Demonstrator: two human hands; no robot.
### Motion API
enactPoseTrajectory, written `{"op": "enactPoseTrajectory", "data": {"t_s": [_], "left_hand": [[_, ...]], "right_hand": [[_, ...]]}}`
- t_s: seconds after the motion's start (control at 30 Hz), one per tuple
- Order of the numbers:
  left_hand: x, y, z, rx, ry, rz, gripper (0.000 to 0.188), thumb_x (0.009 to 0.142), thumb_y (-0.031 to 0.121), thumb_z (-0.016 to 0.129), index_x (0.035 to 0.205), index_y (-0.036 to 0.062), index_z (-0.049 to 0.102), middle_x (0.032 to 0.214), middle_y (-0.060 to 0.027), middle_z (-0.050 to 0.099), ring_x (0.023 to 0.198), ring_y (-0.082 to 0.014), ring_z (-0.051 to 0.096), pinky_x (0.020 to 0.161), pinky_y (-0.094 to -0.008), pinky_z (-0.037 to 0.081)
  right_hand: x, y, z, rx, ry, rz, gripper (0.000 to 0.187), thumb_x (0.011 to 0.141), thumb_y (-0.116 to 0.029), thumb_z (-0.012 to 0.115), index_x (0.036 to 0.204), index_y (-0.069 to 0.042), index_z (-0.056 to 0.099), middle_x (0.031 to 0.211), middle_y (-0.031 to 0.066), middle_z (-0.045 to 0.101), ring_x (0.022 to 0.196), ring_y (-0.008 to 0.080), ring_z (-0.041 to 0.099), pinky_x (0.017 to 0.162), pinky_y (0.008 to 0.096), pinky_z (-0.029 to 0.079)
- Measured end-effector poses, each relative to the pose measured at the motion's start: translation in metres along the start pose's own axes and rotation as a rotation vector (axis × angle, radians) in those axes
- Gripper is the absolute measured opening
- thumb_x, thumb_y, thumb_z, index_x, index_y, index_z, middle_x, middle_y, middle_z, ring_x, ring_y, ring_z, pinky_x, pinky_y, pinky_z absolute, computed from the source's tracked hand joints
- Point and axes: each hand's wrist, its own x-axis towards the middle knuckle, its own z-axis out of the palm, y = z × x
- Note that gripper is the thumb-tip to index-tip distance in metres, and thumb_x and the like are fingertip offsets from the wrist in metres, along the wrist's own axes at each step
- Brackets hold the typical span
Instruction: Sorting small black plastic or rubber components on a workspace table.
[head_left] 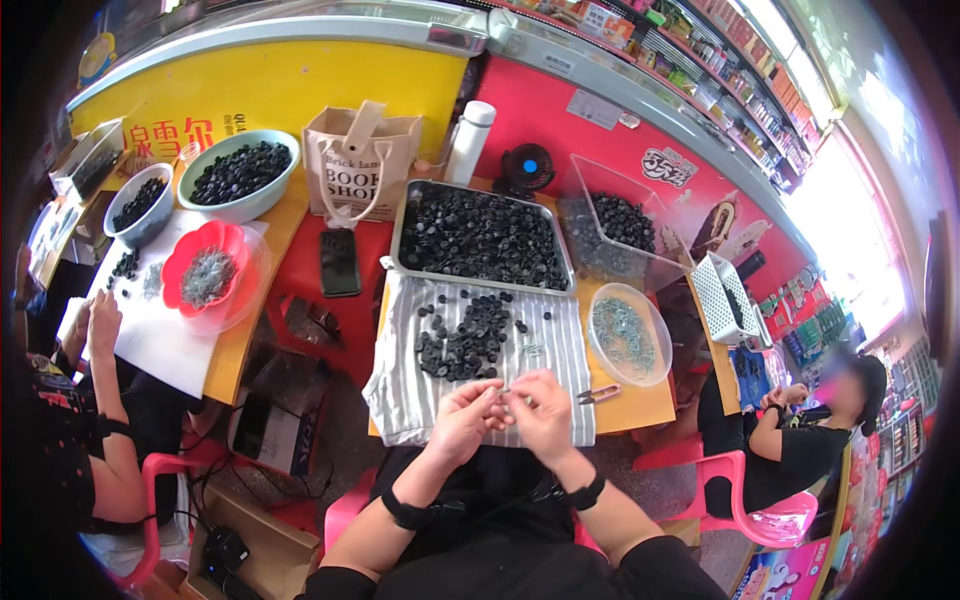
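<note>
My left hand (466, 419) and my right hand (541, 414) meet at the near edge of a striped cloth (398, 372). Both are closed in a pinch, fingertips together over something too small to make out. Just beyond them on the cloth lies a loose pile of small black round pieces (462, 340). A few tiny greenish bits (531, 350) rest right of the pile. A round clear tub (660, 362) of similar thin greenish pieces stands to the right, and thread snips (600, 394) lie near my right hand.
Behind the cloth sits a metal tray (571, 272) full of black pieces, with a clear bin (590, 175) to its right. A phone (340, 263), a tote bag (395, 132), a white bottle (470, 140) and a small fan (527, 168) stand nearby. People sit at both sides.
</note>
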Motion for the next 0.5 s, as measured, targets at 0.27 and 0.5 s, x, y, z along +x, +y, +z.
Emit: {"op": "enactPoseTrajectory", "data": {"t_s": [0.27, 0.5], "left_hand": [[0.003, -0.007, -0.008, 0.078, -0.011, 0.066, 0.017, 0.091, 0.001, 0.061, 0.107, -0.0021, 0.066, 0.095, -0.0123, 0.069, 0.079, -0.0191, 0.066, 0.073, -0.0307, 0.054], [0.007, 0.001, -0.005, -0.006, -0.034, 0.041, 0.017, 0.089, 0.000, 0.063, 0.105, 0.0003, 0.066, 0.096, -0.0134, 0.069, 0.082, -0.0215, 0.067, 0.074, -0.0305, 0.053]], "right_hand": [[0.001, -0.004, -0.018, -0.074, -0.121, -0.207, 0.020, 0.074, 0.005, 0.068, 0.092, -0.003, 0.069, 0.092, 0.0091, 0.061, 0.079, 0.0249, 0.061, 0.066, 0.0327, 0.051], [0.046, 0.075, -0.043, -0.077, -0.118, 0.199, 0.014, 0.075, 0.003, 0.064, 0.088, -0.002, 0.067, 0.082, 0.0117, 0.060, 0.075, 0.0255, 0.062, 0.066, 0.0347, 0.050]]}}
